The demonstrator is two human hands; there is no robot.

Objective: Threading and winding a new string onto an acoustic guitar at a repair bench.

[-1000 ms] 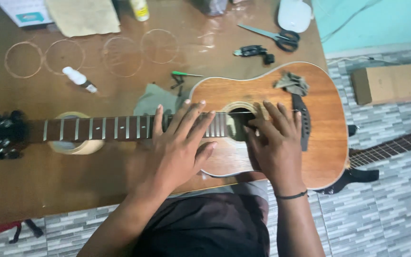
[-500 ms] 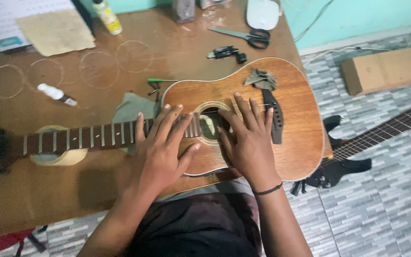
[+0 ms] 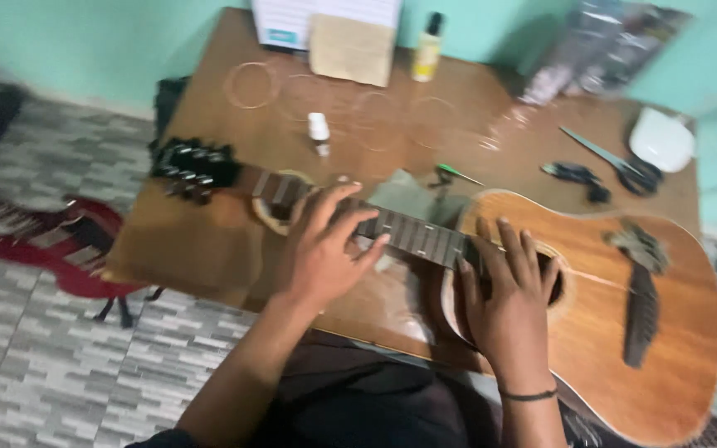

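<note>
While flat on wood, glossy guitar point(image 3: 607, 332), spread hands.

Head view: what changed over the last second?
The left hand slid up the neck of the brown wooden acoustic guitar toward the black headstock. The right hand stays flat at the soundhole. Guitar unmoved on the brown wooden table; nothing gripped.
</note>
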